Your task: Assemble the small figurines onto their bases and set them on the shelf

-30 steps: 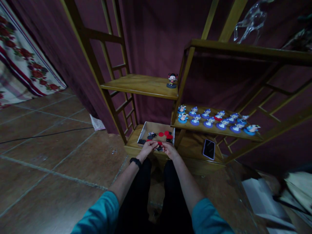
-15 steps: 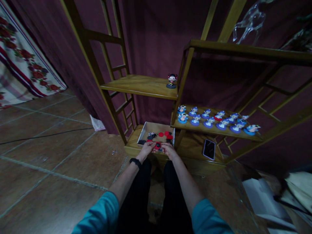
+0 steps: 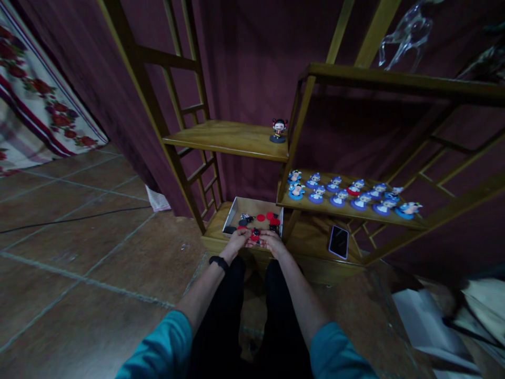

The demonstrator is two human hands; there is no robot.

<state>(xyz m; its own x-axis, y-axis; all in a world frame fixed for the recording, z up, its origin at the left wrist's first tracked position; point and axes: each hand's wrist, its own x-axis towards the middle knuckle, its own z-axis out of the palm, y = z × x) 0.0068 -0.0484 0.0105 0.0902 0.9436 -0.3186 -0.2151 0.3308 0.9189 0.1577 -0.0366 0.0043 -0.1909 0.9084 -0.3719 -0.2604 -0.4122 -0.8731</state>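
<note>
Both hands meet over the front edge of a shallow cardboard box (image 3: pixel 255 206) on the bottom shelf. Between my left hand (image 3: pixel 238 241) and my right hand (image 3: pixel 272 241) is a small black-and-red figurine (image 3: pixel 255 233) on a red round base. The fingers of both hands are closed around it from either side; its finer details are too small to make out. Inside the box lie red discs (image 3: pixel 261 217), a dark disc (image 3: pixel 243 222) and several small black, white and red pieces. Part of the box is hidden by my hands.
A doll figurine (image 3: pixel 278 130) with red hair buns stands on the shelf above the box. Several blue-and-white figurines (image 3: pixel 339 198) are lined up on the right shelf. Below them lies a phone (image 3: pixel 338 242). A clear horse ornament (image 3: pixel 406 37) stands at upper right.
The figurine between my fingers has tilted slightly and shifted a little upward. My hands stay in nearly the same place over the box edge.
</note>
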